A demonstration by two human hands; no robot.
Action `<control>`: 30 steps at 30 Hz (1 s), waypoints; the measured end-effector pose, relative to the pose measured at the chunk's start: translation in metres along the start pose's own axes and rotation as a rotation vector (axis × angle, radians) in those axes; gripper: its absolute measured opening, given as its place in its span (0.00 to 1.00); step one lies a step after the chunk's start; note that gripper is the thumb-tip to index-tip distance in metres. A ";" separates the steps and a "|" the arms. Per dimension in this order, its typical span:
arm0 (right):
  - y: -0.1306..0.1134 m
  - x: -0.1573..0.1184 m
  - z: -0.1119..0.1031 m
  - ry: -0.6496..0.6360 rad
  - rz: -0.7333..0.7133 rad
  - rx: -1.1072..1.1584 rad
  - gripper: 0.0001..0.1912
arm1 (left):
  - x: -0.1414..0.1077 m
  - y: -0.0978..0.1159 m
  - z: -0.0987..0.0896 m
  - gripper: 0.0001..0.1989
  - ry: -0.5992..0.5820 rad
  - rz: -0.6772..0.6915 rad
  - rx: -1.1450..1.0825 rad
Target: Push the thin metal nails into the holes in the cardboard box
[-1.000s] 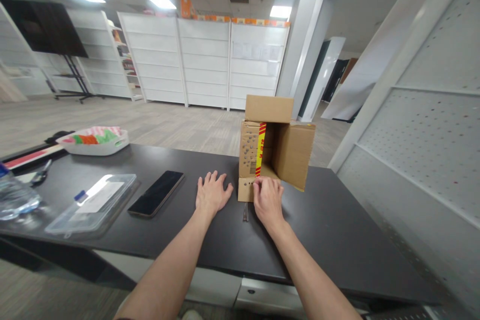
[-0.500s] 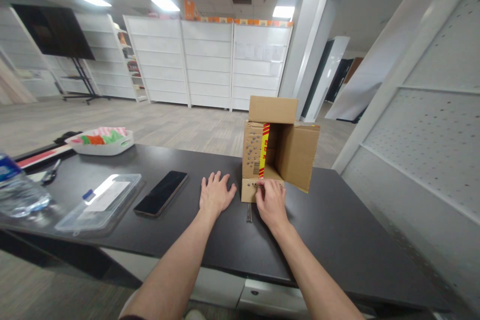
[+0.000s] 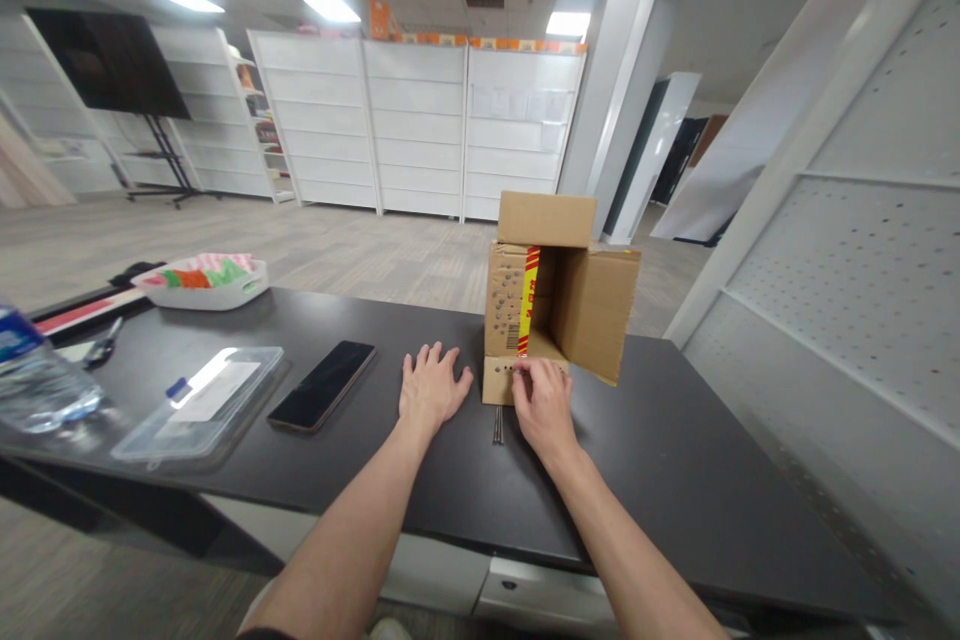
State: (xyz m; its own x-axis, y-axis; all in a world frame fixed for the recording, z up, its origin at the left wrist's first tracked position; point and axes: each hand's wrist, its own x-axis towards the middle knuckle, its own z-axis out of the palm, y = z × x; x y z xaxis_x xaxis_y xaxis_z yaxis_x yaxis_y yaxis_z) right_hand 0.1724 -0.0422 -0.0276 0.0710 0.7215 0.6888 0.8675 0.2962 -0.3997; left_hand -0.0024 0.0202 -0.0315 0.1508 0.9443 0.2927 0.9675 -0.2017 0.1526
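Observation:
A cardboard box (image 3: 504, 315) stands on the dark table with its flaps open towards me. Its left flap carries a yellow and red tape strip (image 3: 529, 295) and many small round heads or holes. At the lower front flap (image 3: 498, 386), which has a row of dark spots, my right hand (image 3: 544, 400) has its fingers bent and pinched together; whatever is between them is too small to make out. A few thin metal nails or screws (image 3: 498, 426) lie just in front of the box. My left hand (image 3: 433, 387) rests flat on the table, fingers spread, left of the box.
Left of my hand lies a black phone (image 3: 322, 387), then a clear plastic case (image 3: 199, 407) with a white paper. A water bottle (image 3: 41, 380) is at the far left. Behind stands a white basket (image 3: 206, 296) of colourful items. A perforated panel (image 3: 862, 270) rises at the right.

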 end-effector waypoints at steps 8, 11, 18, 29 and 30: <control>-0.005 0.000 -0.007 0.097 -0.045 0.100 0.07 | 0.000 0.000 0.001 0.25 0.000 -0.008 -0.003; -0.006 0.001 -0.011 0.126 -0.064 0.136 0.07 | 0.000 0.000 0.000 0.26 -0.002 -0.004 -0.008; -0.005 0.001 -0.017 0.122 -0.072 0.191 0.07 | -0.001 0.000 0.001 0.26 0.010 0.000 -0.016; -0.003 -0.008 -0.024 -0.113 0.063 0.405 0.08 | -0.002 0.001 -0.001 0.26 -0.007 -0.007 -0.013; -0.004 -0.009 -0.024 -0.140 0.065 0.419 0.08 | -0.002 0.001 0.000 0.26 -0.004 -0.004 -0.014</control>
State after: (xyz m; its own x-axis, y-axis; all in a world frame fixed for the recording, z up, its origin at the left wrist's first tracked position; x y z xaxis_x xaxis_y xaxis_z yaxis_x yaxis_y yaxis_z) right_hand 0.1805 -0.0647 -0.0176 0.0264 0.8162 0.5771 0.5871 0.4546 -0.6698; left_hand -0.0019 0.0182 -0.0316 0.1477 0.9460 0.2887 0.9651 -0.2016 0.1669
